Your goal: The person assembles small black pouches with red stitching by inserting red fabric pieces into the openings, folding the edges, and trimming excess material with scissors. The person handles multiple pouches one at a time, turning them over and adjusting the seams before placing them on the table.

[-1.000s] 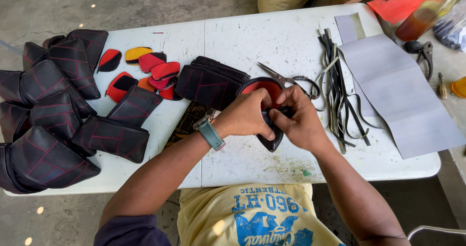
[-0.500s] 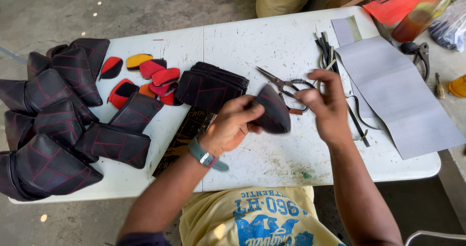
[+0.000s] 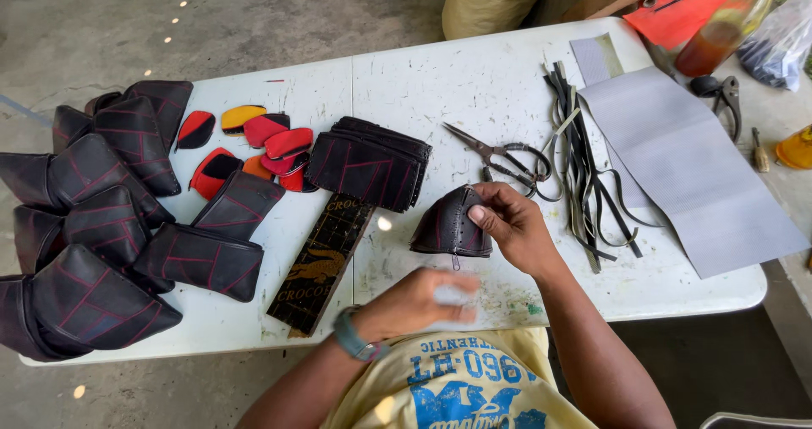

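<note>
The right hand (image 3: 516,226) pinched a curved black leather piece (image 3: 450,224) with pale stitching, thumb on its outer face, holding it just above the white desk (image 3: 474,99) near the middle. The left hand (image 3: 423,302) was blurred close to the near edge, below the piece and apart from it; whether it was open or closed could not be told. To work this piece well, a firm pinch beside the seam seemed wise, with the free hand steadying the loose edge so the curve kept its shape. At the far right stood an amber bottle (image 3: 719,31) with brownish liquid, and beside it a clear plastic bag (image 3: 782,35) of dark contents too small to identify. Scissors (image 3: 499,154) lay just beyond the piece.
</note>
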